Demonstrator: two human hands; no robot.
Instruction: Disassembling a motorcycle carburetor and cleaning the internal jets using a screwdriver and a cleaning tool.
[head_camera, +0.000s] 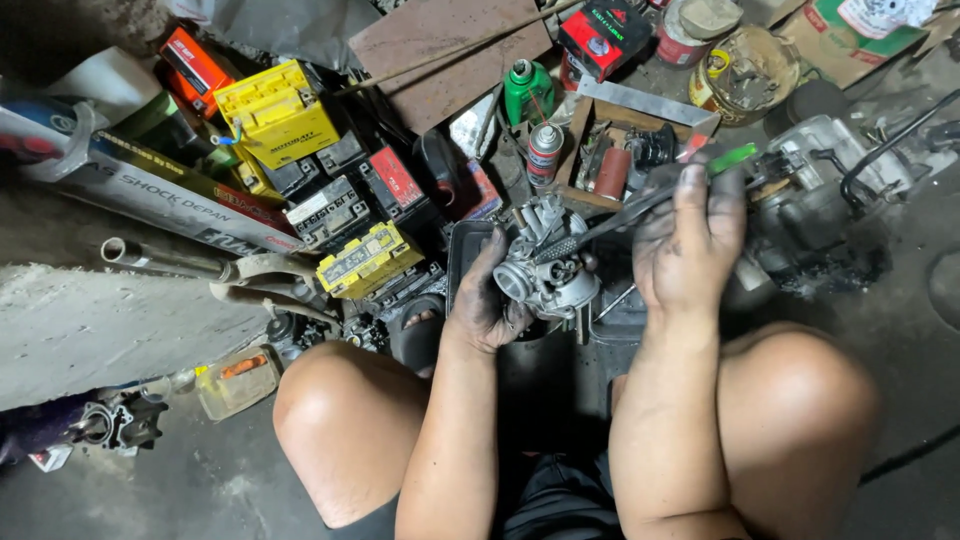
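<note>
Two greasy hands work mid-frame: left hand (487, 300) cups a carburetor (545, 270), already off the engine (830, 170). Right hand (690, 245) pinches a green-handled screwdriver (640, 205) against it; apparently disassembly is unfinished.

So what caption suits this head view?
Left hand grips a carburetor; right hand works a green-handled screwdriver into it.

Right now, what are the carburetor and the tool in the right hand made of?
Carburetor: looks like cast metal, dull silver-grey, matte and grimy. Screwdriver in the right hand: dark metal shaft, translucent green handle, likely plastic. Left hand cradles the carburetor.
</note>
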